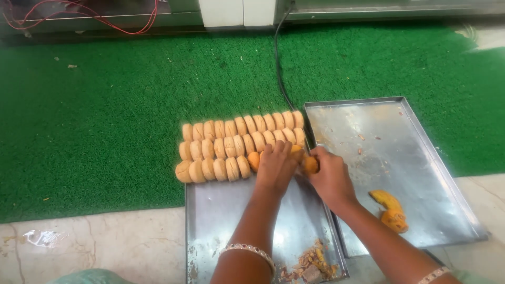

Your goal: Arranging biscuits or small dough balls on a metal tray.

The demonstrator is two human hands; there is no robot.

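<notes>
Here, on the floor, two steel trays lie side by side, partly on a green mat and partly on pale stone floor. The left tray carries three neat rows of round biscuits standing on edge at its far end; the rows reach just up to the far edge of the tray. The near half of this tray is bare metal, with only a small heap of broken crumbs in the near right corner, so there is free room toward the person.

The left hand lies at the right end of the nearest row, fingers bent down and pressing on the biscuits there. The right hand is just beside it, over the place where the two trays meet, and its fingers pinch one darker, orange-brown biscuit. Both hands are very close — almost touching.

The right tray is nearly bare, with scattered crumbs and one broken orange piece near the right forearm. Its raised rim stands between the two trays.

A black cable runs over the mat from the far wall down to the gap between the trays, behind the biscuit rows. Red wires lie at the far left — well apart from the hands.
</notes>
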